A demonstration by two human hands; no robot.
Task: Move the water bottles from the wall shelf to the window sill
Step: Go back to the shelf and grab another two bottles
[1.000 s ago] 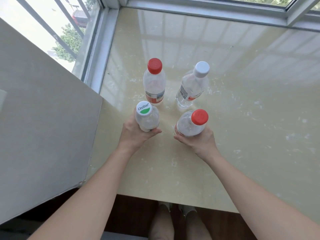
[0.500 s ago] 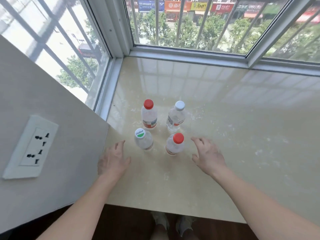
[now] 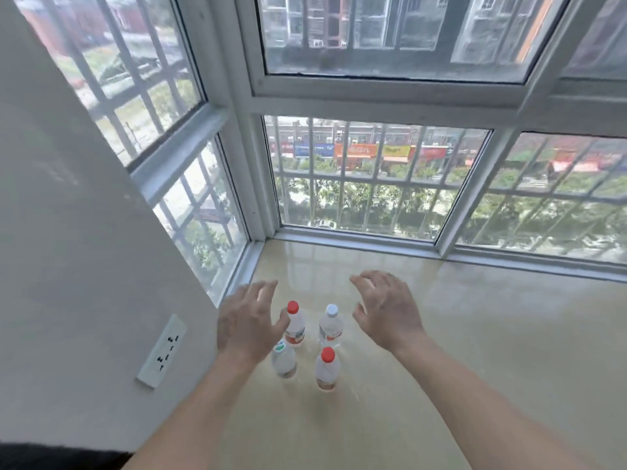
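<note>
- A second ago each hand had a front bottle in its grip. Now both are off and lifted up above the group.
- left hand (image 3: 249, 325): fingers spread, loosely bent, nothing in it. It hangs over the left side of the cluster.
- right hand (image 3: 388, 315): same deal, fingers splayed and a bit curved, holding nothing, up and to the right of the bottles.
- All four bottles stand upright on the window sill (image 3: 475, 351) in the same two-by-two bunch near the left corner. The red-capped bottle (image 3: 296, 327) and the white-capped bottle (image 3: 330, 325) are at the back. The green-capped bottle (image 3: 284, 360) and the second red-capped bottle (image 3: 327, 368) are in front.
- The view has swung upward too, so there's way more barred window (image 3: 373, 184) in shot, and the wall socket (image 3: 162, 351) sits lower left.
- The left hand covers part of the green cap and the edge of the back red-capped bottle.
- The labels are too blurry to read, and the fingertips are smeared.
</note>
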